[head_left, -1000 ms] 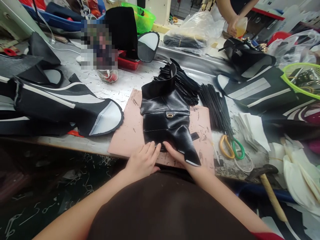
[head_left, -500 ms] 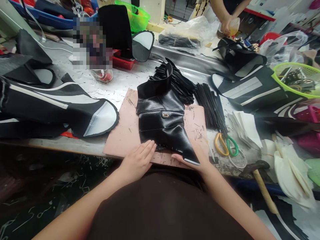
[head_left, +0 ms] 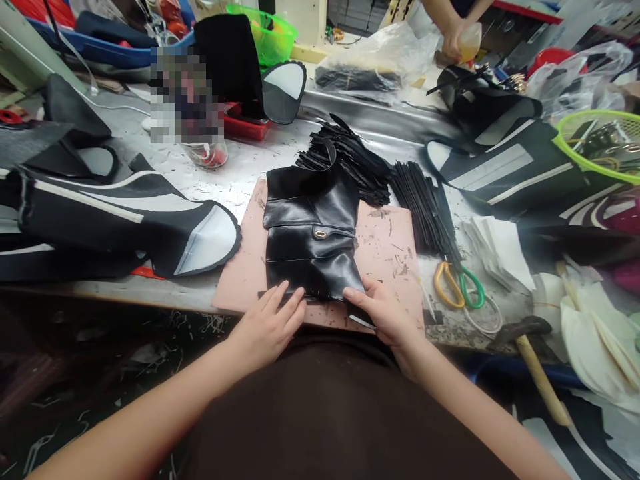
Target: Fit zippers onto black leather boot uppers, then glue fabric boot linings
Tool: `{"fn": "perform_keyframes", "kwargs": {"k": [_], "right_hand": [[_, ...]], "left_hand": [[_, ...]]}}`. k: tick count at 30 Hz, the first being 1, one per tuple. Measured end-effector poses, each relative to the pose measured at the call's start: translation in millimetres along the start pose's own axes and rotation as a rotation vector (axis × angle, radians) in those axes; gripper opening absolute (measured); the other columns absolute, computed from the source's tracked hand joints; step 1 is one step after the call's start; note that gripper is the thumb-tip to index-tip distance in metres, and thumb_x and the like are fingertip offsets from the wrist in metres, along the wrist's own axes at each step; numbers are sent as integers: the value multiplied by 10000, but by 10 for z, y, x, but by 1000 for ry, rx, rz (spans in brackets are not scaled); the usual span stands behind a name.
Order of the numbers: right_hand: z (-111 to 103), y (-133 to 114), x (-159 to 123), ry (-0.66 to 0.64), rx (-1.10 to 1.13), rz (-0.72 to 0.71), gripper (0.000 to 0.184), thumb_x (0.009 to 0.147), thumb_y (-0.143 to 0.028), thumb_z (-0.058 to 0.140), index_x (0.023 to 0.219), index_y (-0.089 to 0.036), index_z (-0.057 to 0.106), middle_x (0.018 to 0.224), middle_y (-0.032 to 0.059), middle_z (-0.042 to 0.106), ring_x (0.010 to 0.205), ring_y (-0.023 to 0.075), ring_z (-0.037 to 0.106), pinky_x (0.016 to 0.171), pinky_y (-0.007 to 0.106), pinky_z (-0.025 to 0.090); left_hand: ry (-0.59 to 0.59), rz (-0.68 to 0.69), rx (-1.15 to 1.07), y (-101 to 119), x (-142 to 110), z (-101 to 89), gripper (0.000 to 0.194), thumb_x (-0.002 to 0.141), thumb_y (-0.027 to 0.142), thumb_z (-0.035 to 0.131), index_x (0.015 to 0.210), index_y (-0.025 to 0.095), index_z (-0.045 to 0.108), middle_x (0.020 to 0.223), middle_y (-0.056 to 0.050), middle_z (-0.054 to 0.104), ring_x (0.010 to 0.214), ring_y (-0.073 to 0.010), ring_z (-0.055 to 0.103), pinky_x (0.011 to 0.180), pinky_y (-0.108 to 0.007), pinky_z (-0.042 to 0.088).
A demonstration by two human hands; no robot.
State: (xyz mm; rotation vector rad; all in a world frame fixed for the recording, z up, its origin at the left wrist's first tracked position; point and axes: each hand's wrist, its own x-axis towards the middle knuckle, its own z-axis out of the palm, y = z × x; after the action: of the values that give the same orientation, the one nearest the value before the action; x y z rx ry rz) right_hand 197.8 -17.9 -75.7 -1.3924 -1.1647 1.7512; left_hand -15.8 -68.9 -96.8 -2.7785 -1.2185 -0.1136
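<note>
A glossy black leather boot upper (head_left: pixel 310 247) with a small gold-coloured buckle lies on a pinkish board (head_left: pixel 385 253) in front of me. My left hand (head_left: pixel 273 320) rests at its lower left edge, fingers stretched out and touching the leather. At the lower right, my right hand (head_left: pixel 393 313) grips the toe end, its thumb on top and the other fingers partly hidden. A pale strip shows at the toe beneath that hand.
Bundles of black strips (head_left: pixel 423 207) lie behind the board. To the right are scissors (head_left: pixel 457 283) with yellow and green handles, white pieces (head_left: pixel 500 253) and a hammer (head_left: pixel 543 373). More boot uppers (head_left: pixel 125 220) lie left. Across the table, another person's hands (head_left: pixel 453 43) hold a container.
My right hand has come from under the toe end to hold it with the thumb on top. The toe is now folded or turned under, and the upper has shifted slightly left.
</note>
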Motion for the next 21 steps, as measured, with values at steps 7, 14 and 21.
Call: {"fn": "perform_keyframes", "kwargs": {"k": [7, 14, 21], "right_hand": [[-142, -121, 119, 103, -594, -175, 156, 745, -366, 533, 723, -228, 464, 601, -30, 557, 515, 166, 574, 542, 305, 458], [-247, -84, 251, 16, -634, -63, 192, 730, -380, 544, 801, -207, 500, 648, -26, 574, 525, 157, 573, 512, 284, 439], [-284, -28, 274, 65, -847, -196, 202, 740, -368, 553, 789, -172, 553, 756, 25, 613, 725, 187, 562, 663, 307, 420]], "left_hand": [[47, -17, -3, 39, 28, 61, 269, 794, 197, 472, 1031, 134, 583, 1224, -136, 553, 1157, -269, 487, 960, -385, 411], [-34, -7, -26, 30, 84, -17, 310, 747, 214, 535, 1051, 158, 566, 1312, -111, 479, 1127, -296, 502, 902, -403, 448], [83, 62, 29, 59, 191, 28, 209, 791, 168, 473, 954, 130, 596, 1189, -141, 579, 1087, -272, 539, 886, -356, 463]]}}
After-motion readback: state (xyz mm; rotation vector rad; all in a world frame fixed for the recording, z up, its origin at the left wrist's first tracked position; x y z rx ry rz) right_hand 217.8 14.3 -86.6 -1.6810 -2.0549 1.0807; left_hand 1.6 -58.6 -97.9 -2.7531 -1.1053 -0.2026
